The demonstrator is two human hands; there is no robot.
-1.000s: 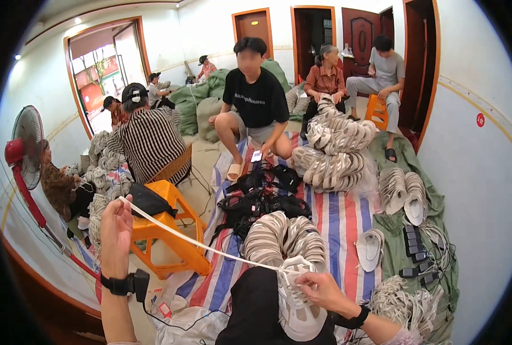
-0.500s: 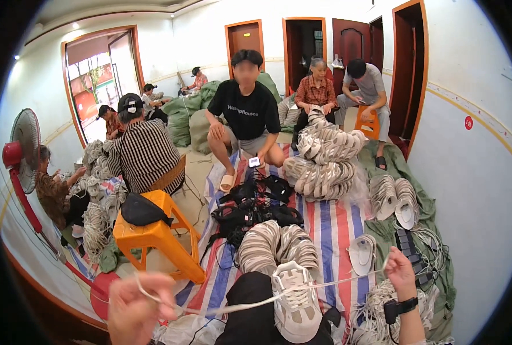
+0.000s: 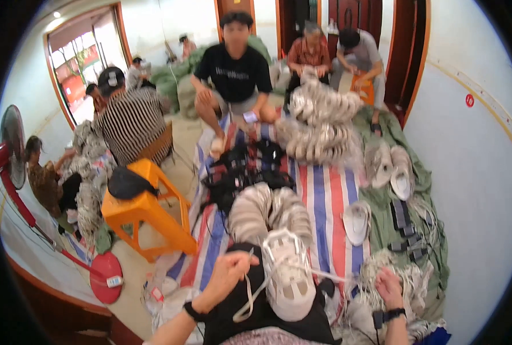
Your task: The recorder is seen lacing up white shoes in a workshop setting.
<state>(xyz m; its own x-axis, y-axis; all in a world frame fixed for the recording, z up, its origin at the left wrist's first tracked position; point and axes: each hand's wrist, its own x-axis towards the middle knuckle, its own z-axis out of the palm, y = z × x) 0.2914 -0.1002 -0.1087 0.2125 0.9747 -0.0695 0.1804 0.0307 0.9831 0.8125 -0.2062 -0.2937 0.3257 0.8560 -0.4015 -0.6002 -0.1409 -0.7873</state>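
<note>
A white and beige sneaker (image 3: 289, 287) rests on my dark-clad lap with its toe toward me. A pale shoelace (image 3: 330, 276) crosses over its laced front, and a loose loop hangs down on the left side. My left hand (image 3: 228, 279) is closed in a pinch on the lace just left of the sneaker, at its collar. On the right, my right hand (image 3: 389, 288) is closed on the lace's other stretch, which runs taut from the sneaker. Fine finger detail is blurred. Both wrists carry black bands.
Two rows of nested shoes (image 3: 250, 215) stand beyond my knees, with black straps and gear (image 3: 250, 167) behind. Right lie a single shoe (image 3: 356, 223) and a heap of laces (image 3: 376, 264). An orange stool (image 3: 147, 213) and red fan base (image 3: 105, 279) are left. Several people sit around, one (image 3: 233, 75) crouching ahead.
My left hand has moved right, to beside the sneaker; my right hand is slightly lower. The lace, earlier stretched in front of the sneaker, now crosses its laced front. The view has tilted down.
</note>
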